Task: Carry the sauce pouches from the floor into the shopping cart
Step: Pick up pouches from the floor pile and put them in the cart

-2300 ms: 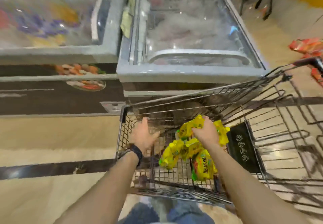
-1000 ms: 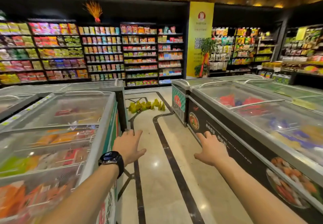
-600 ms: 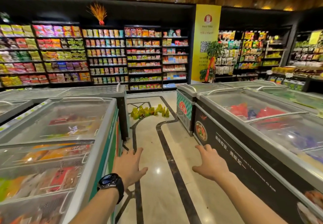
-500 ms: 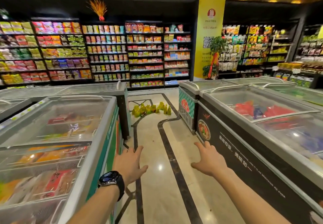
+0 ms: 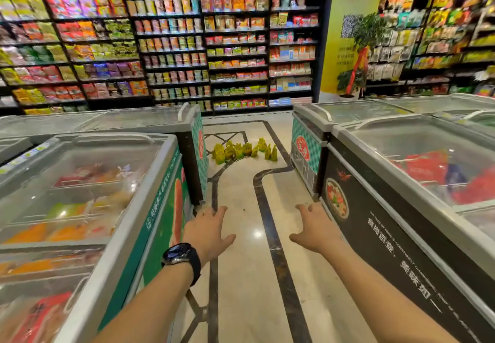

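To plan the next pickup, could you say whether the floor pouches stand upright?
Apparently upright: the yellow pouches stand in a row on the floor, tops pointing up.

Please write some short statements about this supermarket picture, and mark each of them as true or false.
1. The left hand and the right hand hold nothing. True.
2. The yellow sauce pouches stand on the floor ahead, between chest freezers. True.
3. A watch is on the right wrist. False: the watch is on the left wrist.
4. A shopping cart stands beside the pouches. False: no cart is in view.
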Demonstrator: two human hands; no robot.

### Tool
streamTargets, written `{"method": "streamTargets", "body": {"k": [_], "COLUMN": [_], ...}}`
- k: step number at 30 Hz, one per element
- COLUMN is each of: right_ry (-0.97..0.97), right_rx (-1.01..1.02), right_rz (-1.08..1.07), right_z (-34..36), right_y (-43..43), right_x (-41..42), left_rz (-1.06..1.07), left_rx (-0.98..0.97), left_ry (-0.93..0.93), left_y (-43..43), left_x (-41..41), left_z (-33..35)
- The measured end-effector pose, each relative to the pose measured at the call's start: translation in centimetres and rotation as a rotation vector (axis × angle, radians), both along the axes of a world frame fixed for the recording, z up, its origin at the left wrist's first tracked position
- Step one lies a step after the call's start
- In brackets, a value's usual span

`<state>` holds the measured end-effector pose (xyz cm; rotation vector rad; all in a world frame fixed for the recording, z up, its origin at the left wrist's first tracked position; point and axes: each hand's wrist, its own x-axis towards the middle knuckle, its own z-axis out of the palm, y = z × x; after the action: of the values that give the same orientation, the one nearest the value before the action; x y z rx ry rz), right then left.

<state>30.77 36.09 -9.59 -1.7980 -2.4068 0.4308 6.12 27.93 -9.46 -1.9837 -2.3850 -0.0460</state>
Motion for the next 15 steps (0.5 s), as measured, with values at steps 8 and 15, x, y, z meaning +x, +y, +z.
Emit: {"method": "streamTargets", "body": {"k": [8,15], "right_ry": [-0.036,-0.027], "right_rx": [-0.028,-0.018], "right_rz": [-0.005,-0.062], "right_z": [-0.7,0.3], "right_y": [17.5,33.7], "right_x": [-7.3,-12.4], "left_rz": [0.037,-0.029], "left_rx": [-0.005,0.013], "left_ry": [0.025,-0.063], "left_y": [17.9,35.8], "left_x": [-8.5,-13.5], "left_z": [-0.8,0.4]}}
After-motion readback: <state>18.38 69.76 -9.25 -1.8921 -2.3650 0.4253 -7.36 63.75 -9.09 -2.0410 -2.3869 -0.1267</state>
